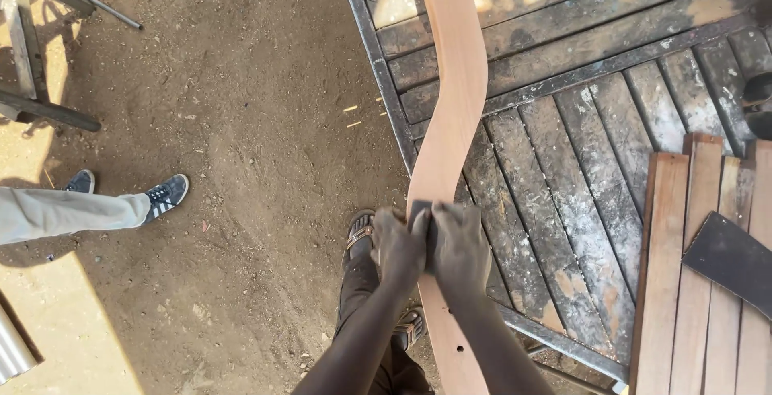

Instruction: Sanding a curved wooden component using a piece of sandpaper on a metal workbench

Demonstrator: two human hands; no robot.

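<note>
Here, from biggest to smallest:
Workbench: slatted wooden top in a metal frame (378, 57), over bare dirt ground (241, 121).
Curved plank: a long wavy pale board (454, 97) lying along the bench's edge, its near end running past my legs.
Stacked planks: reddish boards (691, 282) at the right, a dark sheet (736, 258) on top.
Bystander: a trousered leg and sneaker (165, 195), well apart at the left.
My left hand (398, 246): fingers curled tight, pressing a dark pad (420, 216) onto the plank.
My right hand (460, 246): clamped on the same pad, touching the left.
Risk: I judge the unclamped plank could slide off the edge under my push, or my sandalled foot (359, 230) slip.
</note>
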